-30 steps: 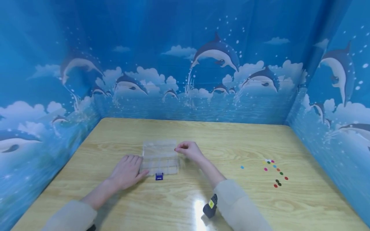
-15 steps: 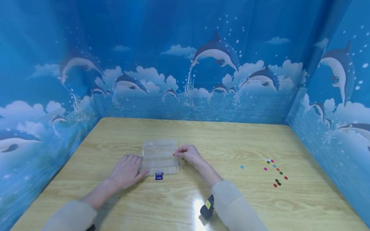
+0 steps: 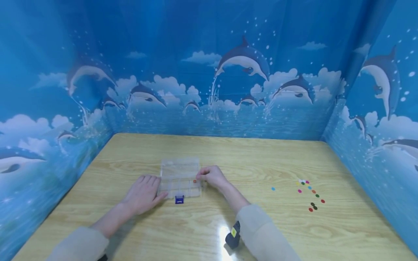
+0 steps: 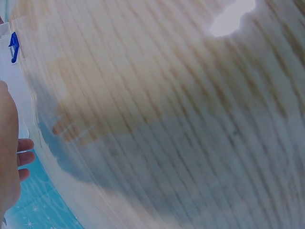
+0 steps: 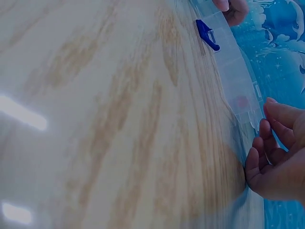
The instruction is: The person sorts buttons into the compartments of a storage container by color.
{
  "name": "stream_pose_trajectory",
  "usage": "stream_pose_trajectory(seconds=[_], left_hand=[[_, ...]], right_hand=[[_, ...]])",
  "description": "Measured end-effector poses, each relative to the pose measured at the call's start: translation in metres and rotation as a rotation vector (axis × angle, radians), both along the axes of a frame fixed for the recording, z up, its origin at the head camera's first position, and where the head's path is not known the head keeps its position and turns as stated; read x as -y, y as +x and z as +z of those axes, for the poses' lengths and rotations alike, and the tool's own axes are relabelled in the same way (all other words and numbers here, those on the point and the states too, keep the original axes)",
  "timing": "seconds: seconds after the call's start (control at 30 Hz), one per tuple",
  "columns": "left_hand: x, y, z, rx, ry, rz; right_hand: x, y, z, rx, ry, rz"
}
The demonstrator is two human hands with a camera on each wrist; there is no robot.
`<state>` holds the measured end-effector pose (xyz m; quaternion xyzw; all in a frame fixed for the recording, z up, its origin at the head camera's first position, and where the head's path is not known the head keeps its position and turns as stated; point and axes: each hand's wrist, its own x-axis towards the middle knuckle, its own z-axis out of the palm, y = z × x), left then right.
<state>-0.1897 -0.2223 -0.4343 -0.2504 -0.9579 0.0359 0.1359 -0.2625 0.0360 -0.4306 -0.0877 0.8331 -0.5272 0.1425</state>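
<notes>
A clear plastic compartment box (image 3: 179, 186) lies on the table with its transparent lid (image 3: 180, 167) folded back and a blue latch (image 3: 179, 199) at the front. My left hand (image 3: 143, 194) rests at the box's left side, fingers extended and thumb along its front left corner. An orange-red disc (image 3: 195, 181) sits in the back right compartment; through the box wall it is a blurred red spot (image 5: 240, 101) in the right wrist view. Just right of that compartment is my right hand (image 3: 213, 176), fingers bent, with nothing visible between thumb and index finger.
Several coloured round discs (image 3: 314, 191) lie scattered on the right part of the wooden table (image 3: 254, 156). A single light-blue disc (image 3: 273, 189) lies nearer the box. A blue dolphin-printed curtain (image 3: 209, 119) borders the table at the back and sides.
My right hand has come down and slightly nearer along the box's right side. The orange-red disc, pinched in its fingertips before, now lies in the compartment. The left hand has stayed still.
</notes>
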Motion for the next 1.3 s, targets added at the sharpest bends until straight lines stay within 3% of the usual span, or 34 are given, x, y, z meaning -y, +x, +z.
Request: stream_pose_trajectory(seconds=[0.33, 0.6, 0.87, 1.3], left_hand=[[0.000, 0.000, -0.001, 0.007, 0.008, 0.003], [0.000, -0.001, -0.002, 0.011, 0.012, 0.009], [0.001, 0.001, 0.000, 0.006, 0.021, -0.002], [0.002, 0.002, 0.001, 0.000, 0.015, -0.010]], right_hand=[[-0.017, -0.004, 0.009, 0.008, -0.062, -0.038], [-0.044, -0.012, 0.017, 0.017, -0.054, -0.096], [-0.071, -0.012, 0.019, 0.035, -0.079, -0.166], [-0.122, -0.010, 0.024, -0.004, -0.111, -0.216]])
